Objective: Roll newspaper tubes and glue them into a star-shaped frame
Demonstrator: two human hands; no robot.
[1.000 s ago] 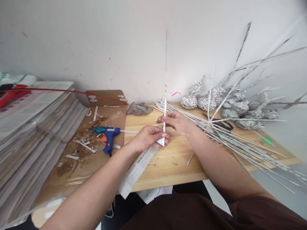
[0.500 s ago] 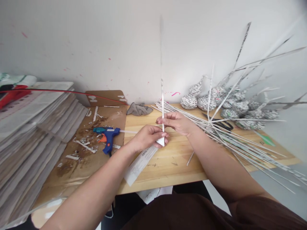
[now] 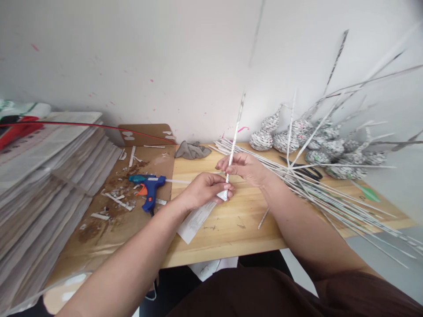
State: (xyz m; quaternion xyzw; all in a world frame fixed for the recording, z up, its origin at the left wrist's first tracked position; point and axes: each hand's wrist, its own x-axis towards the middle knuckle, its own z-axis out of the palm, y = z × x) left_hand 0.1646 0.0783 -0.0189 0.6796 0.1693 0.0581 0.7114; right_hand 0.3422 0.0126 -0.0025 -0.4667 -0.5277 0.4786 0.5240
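Note:
A thin rolled paper tube (image 3: pixel 235 136) stands up in front of me, its top leaning right and smeared against the wall. My right hand (image 3: pixel 243 169) pinches it between thumb and fingers a little above its lower end. Just below and to the left, my left hand (image 3: pixel 209 190) is closed on the paper strip (image 3: pixel 195 224) where it meets the tube's folded base. The strip's printed tail hangs down left over the wooden table (image 3: pixel 228 237). Fingers partly hide the join.
A blue glue gun (image 3: pixel 151 191) lies on stained cardboard (image 3: pixel 112 224) with paper scraps. Stacked newspaper (image 3: pixel 59 198) rises at left. A grey cloth (image 3: pixel 192 150) is at the back. Right are many paper tubes (image 3: pixel 337 198), black-handled scissors (image 3: pixel 310 173) and woven paper shapes (image 3: pixel 286 141).
The tube's top has swung from upright to a rightward lean. The strip's free tail has drawn up slightly toward my left hand. Both hands stay nearly in place.

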